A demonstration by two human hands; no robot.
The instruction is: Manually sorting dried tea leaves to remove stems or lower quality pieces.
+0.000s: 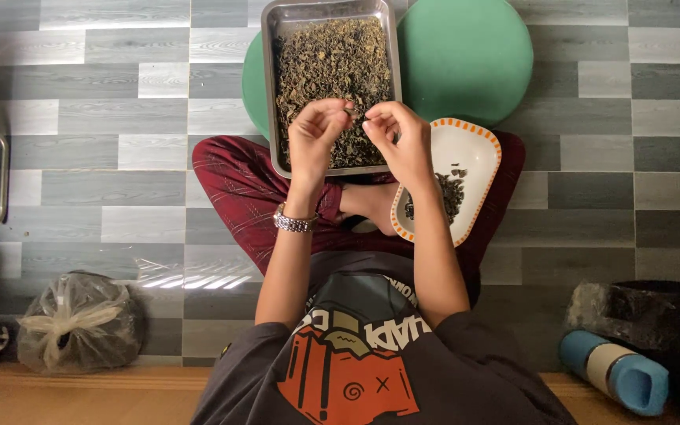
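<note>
A metal tray (pixel 271 94) full of dried dark green leaves (pixel 332 67) rests in front of my crossed legs. Both hands hover over its near end. My left hand (pixel 316 138), with a metal watch on the wrist, pinches one end of a small dried sprig (pixel 355 115). My right hand (pixel 401 142) pinches the sprig's other end, fingertips almost touching the left's. A white dish with an orange rim (pixel 474 149) sits on my right knee and holds a small pile of dark leaf bits (pixel 449 193).
Two green round cushions (pixel 466 55) lie under and beside the tray on the grey plank floor. A tied plastic bag (pixel 80 323) sits at lower left, a blue bottle (pixel 615 370) and a dark bag (pixel 655 315) at lower right. A metal frame (pixel 0 173) stands at the left edge.
</note>
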